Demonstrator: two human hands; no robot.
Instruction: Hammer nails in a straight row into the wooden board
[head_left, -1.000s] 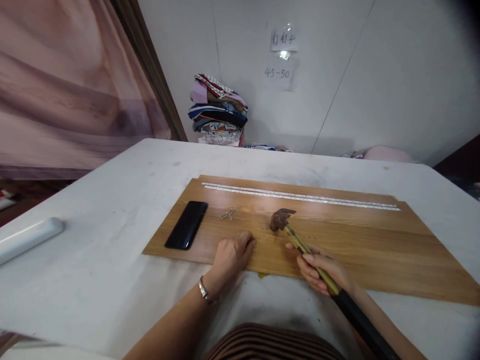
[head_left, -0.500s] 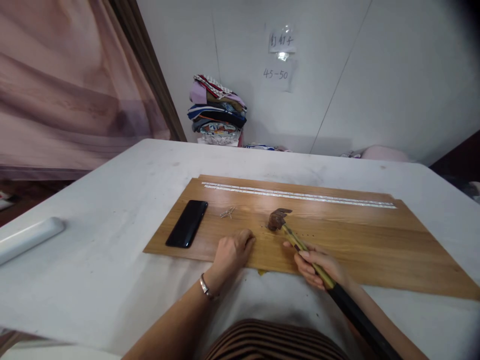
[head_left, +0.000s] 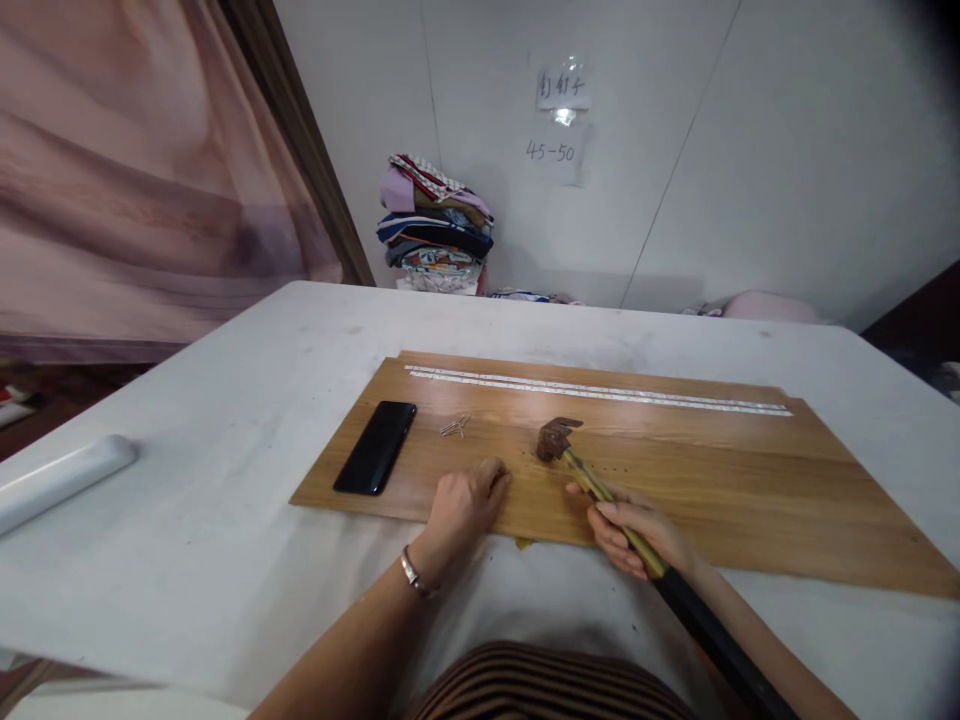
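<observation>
A claw hammer with a rusty head and a yellow and black handle is in my right hand. My fingers wrap the yellow part of the handle, and the head is at the board's surface, among a row of small dark dots. My left hand rests on the wooden board near its front edge, left of the hammer head. Its fingers are curled in, with nothing visible between them. A small heap of nails lies on the board beyond my left hand.
A black phone lies on the board's left end. Two white strips run along its far side. The board lies on a white table. A white rounded object is at the far left, and folded clothes are stacked behind the table.
The view has shifted slightly. Both hands, the hammer, the nails and the phone keep their places on the board.
</observation>
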